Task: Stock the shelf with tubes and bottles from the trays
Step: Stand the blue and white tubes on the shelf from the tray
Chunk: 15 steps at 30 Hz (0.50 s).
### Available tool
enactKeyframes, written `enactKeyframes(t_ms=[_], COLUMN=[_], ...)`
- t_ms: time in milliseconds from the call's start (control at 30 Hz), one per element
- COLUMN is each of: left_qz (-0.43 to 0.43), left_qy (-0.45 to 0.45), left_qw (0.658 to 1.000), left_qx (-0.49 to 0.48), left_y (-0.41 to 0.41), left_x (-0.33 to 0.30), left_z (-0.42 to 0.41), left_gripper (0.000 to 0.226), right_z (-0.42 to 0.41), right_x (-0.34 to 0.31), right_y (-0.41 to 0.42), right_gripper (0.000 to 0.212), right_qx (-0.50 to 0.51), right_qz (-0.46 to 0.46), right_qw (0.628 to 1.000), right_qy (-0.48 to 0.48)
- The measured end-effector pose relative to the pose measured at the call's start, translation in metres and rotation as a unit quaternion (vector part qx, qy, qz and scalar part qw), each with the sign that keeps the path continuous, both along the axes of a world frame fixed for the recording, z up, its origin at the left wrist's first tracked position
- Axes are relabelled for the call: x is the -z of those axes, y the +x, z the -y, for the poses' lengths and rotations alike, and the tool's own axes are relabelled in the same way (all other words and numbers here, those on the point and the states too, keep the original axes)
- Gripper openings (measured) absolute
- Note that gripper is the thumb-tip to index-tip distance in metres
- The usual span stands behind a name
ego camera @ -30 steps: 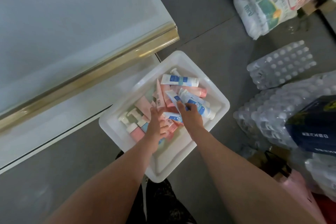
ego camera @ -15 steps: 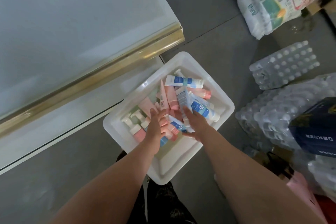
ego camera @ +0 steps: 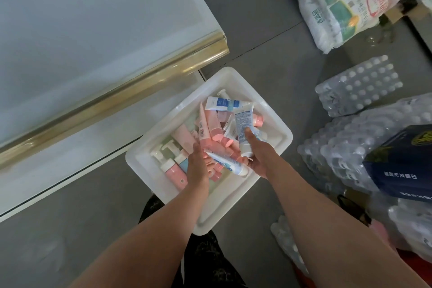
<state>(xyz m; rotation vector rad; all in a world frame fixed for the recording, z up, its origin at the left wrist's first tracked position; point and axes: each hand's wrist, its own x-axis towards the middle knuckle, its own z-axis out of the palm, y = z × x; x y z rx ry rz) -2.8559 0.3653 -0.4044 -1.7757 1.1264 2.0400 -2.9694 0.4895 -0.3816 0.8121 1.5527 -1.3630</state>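
the bare shelf (ego camera: pixel 98 37) lies up and left of both hands, the white tray (ego camera: pixel 275 145) under them. right hand (ego camera: pixel 256 159) grips a white tube (ego camera: pixel 243 127) upright — lift it clear without snagging the pink tubes (ego camera: pixel 211 128) beside. left hand (ego camera: pixel 197 166) pinches another white tube (ego camera: pixel 228 165) lying just below that grip.

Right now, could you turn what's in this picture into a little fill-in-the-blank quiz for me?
1. The right hand grips a white tube with ____ print.
2. The tubes and pump bottles lie in a white ____ on the floor.
3. The front edge of the shelf carries a ____-coloured strip.
4. The left hand reaches among the ____ tubes.

Missing words: blue; tray; gold; pink
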Motion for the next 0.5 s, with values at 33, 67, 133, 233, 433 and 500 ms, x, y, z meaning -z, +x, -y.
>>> enactKeyframes(t_ms=[33,67,133,233,433,500], left_qz=[0.008,0.016,0.036,0.049,0.108,0.119], left_qy=[-0.010,-0.028,-0.065,-0.092,-0.116,-0.113], left_qw=[1.000,0.999,0.997,0.994,0.982,0.979], left_qx=[0.004,0.008,0.010,0.015,0.106,0.119], left_y=[-0.001,-0.001,-0.002,-0.003,-0.007,-0.013], left_x=[0.000,0.000,0.000,0.004,0.030,0.025], left_z=[-0.002,-0.004,-0.010,-0.024,-0.051,-0.055], left_gripper=[0.064,0.064,0.058,0.069,0.104,0.099], right_z=[-0.001,-0.002,-0.007,-0.015,-0.031,-0.035], right_x=[-0.001,-0.001,0.000,-0.001,0.002,0.005], right_y=[0.000,0.000,0.002,0.004,0.005,0.007], right_gripper=[0.039,0.038,0.039,0.043,0.044,0.041], right_qx=[-0.001,-0.006,-0.016,-0.019,-0.018,-0.014], right_qz=[-0.005,-0.013,-0.032,-0.050,-0.049,-0.045], right_qw=[1.000,1.000,0.999,0.998,0.999,0.999], right_qy=[-0.002,-0.004,-0.014,-0.021,-0.014,-0.005])
